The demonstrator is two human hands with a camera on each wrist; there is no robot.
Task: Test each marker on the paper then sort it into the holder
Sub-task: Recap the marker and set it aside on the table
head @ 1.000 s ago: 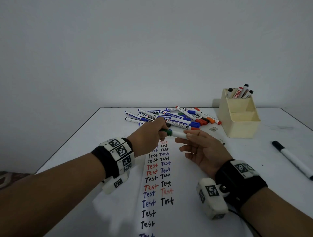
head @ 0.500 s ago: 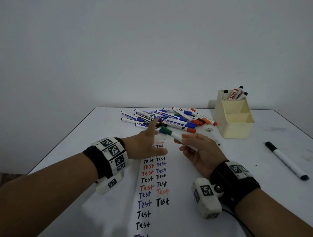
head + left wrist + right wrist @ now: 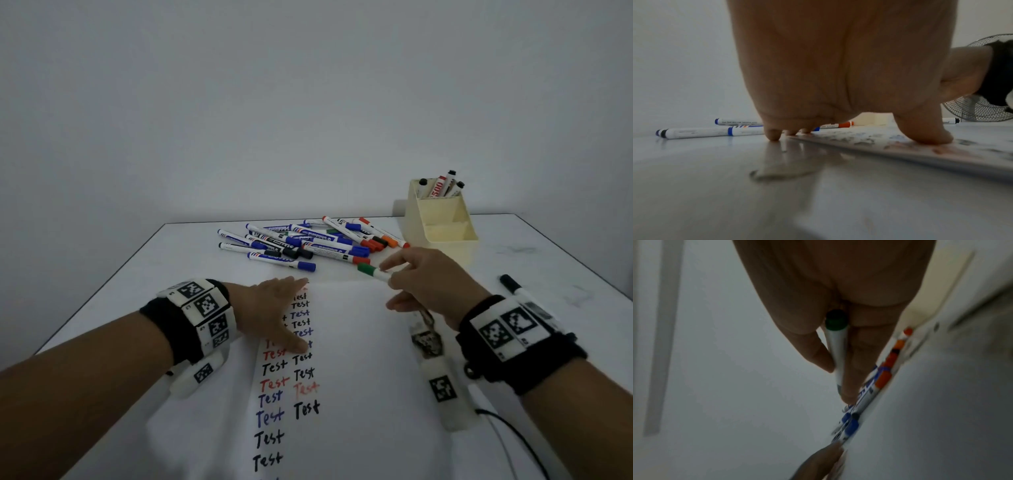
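My right hand (image 3: pixel 423 281) pinches a white marker with a green cap (image 3: pixel 371 271), capped and lifted above the far edge of the paper (image 3: pixel 359 359). In the right wrist view the green marker (image 3: pixel 836 344) runs between thumb and fingers. My left hand (image 3: pixel 270 313) lies flat on the paper's left part, fingers straight, over the rows of "Test" words; its fingertips (image 3: pixel 773 134) press down by the paper's edge. The cream holder (image 3: pixel 442 222) stands at the back right with several markers in its rear compartment. A pile of markers (image 3: pixel 308 243) lies behind the paper.
A black-capped marker (image 3: pixel 513 286) lies alone on the table at the right, near my right wrist. A fan (image 3: pixel 982 104) stands beyond the table in the left wrist view. A cable (image 3: pixel 507 431) trails from my right wrist device.
My left hand let go of the green marker's cap end and dropped flat onto the paper. My right hand carried the capped marker to the right, toward the holder.
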